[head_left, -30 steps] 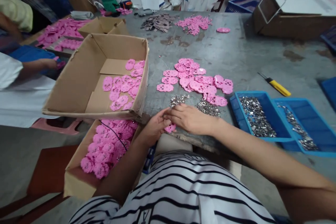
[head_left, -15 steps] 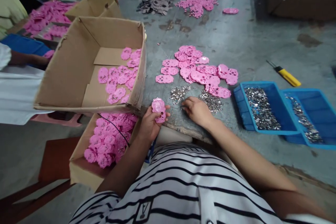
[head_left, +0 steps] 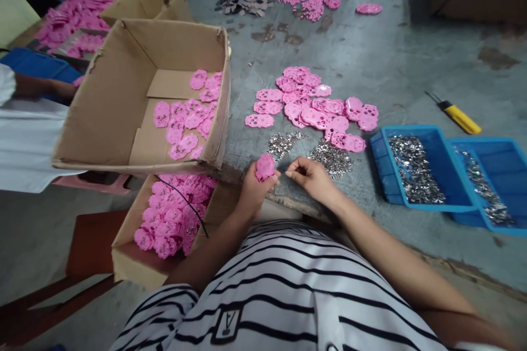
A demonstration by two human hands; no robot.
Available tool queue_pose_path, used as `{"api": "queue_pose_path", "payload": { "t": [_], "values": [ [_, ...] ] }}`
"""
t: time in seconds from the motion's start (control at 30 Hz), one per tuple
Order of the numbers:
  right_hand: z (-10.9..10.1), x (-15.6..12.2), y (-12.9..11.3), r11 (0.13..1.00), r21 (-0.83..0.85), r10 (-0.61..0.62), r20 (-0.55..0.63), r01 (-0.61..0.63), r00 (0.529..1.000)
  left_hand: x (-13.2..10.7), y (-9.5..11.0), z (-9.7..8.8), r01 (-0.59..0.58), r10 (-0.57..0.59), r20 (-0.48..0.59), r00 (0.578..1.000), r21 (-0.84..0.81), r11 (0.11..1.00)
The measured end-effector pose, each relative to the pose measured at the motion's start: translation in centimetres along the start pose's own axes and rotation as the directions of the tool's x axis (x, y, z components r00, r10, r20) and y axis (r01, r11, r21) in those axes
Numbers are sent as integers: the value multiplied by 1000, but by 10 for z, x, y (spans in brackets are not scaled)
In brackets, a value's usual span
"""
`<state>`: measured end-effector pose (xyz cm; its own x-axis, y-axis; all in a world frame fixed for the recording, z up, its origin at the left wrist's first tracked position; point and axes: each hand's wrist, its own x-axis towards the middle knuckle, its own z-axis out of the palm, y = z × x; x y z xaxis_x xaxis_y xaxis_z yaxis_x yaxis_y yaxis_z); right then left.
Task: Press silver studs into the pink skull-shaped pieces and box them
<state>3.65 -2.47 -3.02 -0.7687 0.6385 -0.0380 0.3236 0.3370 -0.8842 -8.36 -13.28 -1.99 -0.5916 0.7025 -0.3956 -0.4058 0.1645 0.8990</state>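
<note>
My left hand (head_left: 256,189) is closed around a pink plastic plate (head_left: 264,167) at the table's front edge. A short gap to its right, my right hand (head_left: 309,176) has thumb and forefinger pinched together; whatever they hold, if anything, is too small to make out. Two heaps of small shiny metal pieces lie just beyond the hands, a smaller left heap (head_left: 283,144) and a larger right heap (head_left: 331,159) touching the right hand's far side. Behind them is a loose pile of similar pink plates (head_left: 315,115), some overlapping.
A big cardboard box (head_left: 96,104) with pink plates stands at left, above a lower carton (head_left: 123,255) filled with more. Blue trays (head_left: 428,207) of metal pieces and a yellow-handled screwdriver (head_left: 461,118) are at right. Another person's arm (head_left: 45,88) reaches in at far left.
My left hand has moved right and turned the pink plate, bringing it closer to my right hand. My right hand has drawn slightly away from the left metal heap, fingertips pinched.
</note>
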Motion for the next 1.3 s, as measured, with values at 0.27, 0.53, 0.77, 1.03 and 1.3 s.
{"api": "queue_pose_path", "payload": {
  "t": [0.27, 0.53, 0.77, 1.03, 1.3],
  "values": [
    [-6, -14, -15, 974, -60, -219, -44, 216, 975, -3, 0, 13, 25, -24, 52, 998, -23, 999],
    [-12, -20, -13, 975, 127, -184, -2, 182, 983, -7, 9, 19, 141, -135, 80, 988, -74, 987],
    [-15, -23, -15, 983, 33, -177, -71, 180, 982, -10, 12, 24, 194, -179, 147, 973, -98, 976],
    [-18, -27, -17, 978, 44, -195, -132, 203, 972, -9, 12, 20, 259, -203, 261, 944, -199, 945],
    [-16, -28, -16, 977, 173, -112, -97, 128, 989, -9, 7, 23, 176, -159, 137, 978, -125, 976]
  ]
}}
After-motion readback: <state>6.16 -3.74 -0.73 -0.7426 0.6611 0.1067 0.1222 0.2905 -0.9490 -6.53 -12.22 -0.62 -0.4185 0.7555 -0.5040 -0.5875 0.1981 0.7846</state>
